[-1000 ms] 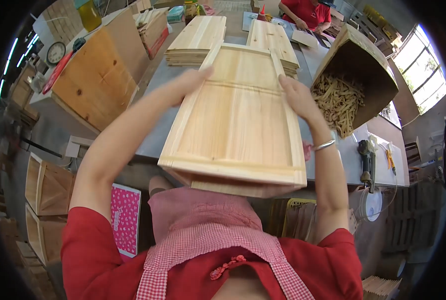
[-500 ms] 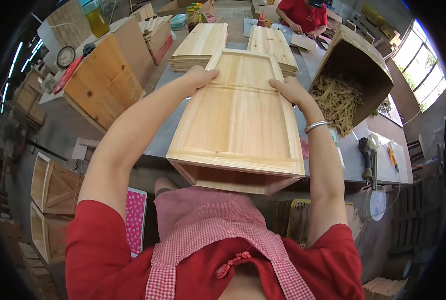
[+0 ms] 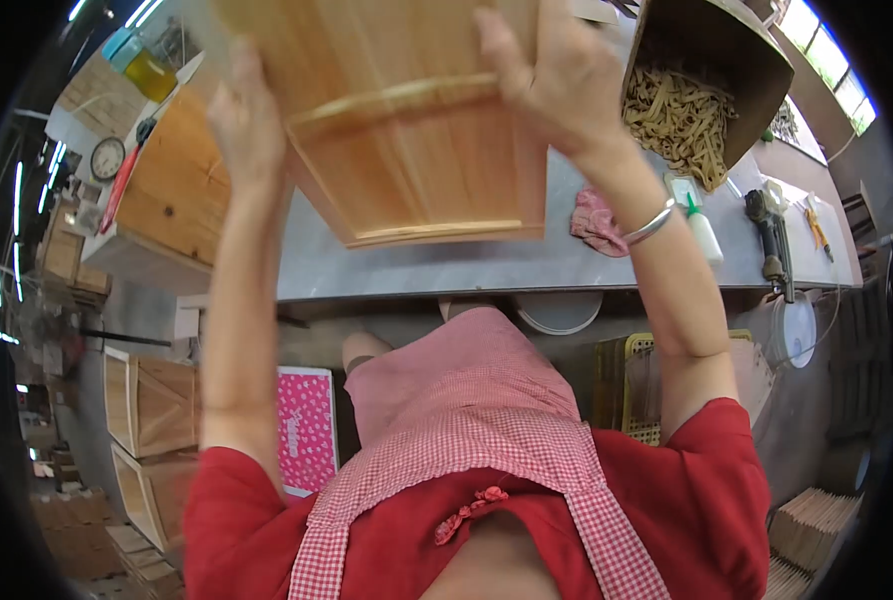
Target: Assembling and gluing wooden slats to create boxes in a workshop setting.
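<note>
A pale wooden box (image 3: 406,155) with thin framing strips is held up at the far side, tilted and partly cut off by the upper edge of the picture. My left hand (image 3: 249,125) grips its left side, smeared by motion. On the opposite side my right hand (image 3: 566,90) is closed around the box's edge, with the thumb against the panel. Beneath the box lies the grey worktable (image 3: 366,275). A crumpled pink cloth (image 3: 598,222) rests on it, close to my right wrist.
A carton (image 3: 751,45) of pale wooden strips (image 3: 681,125) lies at the far right. Nearer are a white bottle with a green nozzle (image 3: 704,232), a nail gun (image 3: 769,240) and orange-handled pliers (image 3: 818,228). A large wooden panel (image 3: 178,185) stands left, by a round dial (image 3: 108,158).
Both hands have lifted and tilted the box, and its near end has moved away from me. The pink cloth and white bottle show more fully; the board stacks behind are out of sight.
</note>
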Demonstrator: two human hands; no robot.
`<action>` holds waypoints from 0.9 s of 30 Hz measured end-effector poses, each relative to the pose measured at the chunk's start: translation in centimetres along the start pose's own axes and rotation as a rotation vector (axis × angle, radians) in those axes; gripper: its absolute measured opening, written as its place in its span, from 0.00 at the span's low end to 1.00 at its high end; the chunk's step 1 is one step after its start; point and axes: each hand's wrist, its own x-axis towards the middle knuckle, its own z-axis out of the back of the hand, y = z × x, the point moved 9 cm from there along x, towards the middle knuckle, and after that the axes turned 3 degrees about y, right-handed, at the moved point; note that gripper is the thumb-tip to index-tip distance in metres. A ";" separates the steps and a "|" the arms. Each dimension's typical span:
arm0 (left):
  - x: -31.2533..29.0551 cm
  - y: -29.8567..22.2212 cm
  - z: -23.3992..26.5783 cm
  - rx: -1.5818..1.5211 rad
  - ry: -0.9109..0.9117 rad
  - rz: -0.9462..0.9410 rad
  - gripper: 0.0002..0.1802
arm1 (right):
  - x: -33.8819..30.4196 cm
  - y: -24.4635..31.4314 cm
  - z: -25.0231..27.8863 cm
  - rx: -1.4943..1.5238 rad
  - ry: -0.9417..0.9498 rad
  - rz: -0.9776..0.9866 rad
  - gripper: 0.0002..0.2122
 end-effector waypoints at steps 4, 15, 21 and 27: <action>-7.7 6.7 0.6 0.174 -0.222 -0.178 0.32 | -9.6 -2.9 -3.4 -0.116 0.157 -0.102 0.28; -7.3 6.4 0.7 0.082 -0.177 -0.047 0.34 | -9.9 -3.1 -3.6 -0.005 0.146 -0.126 0.31; -8.0 2.5 2.8 0.017 -0.261 -0.123 0.40 | -8.4 -0.1 -2.1 0.051 0.068 -0.047 0.33; -11.4 7.1 2.8 0.240 -0.326 -0.121 0.42 | -14.5 -1.3 -3.8 0.092 0.163 -0.179 0.35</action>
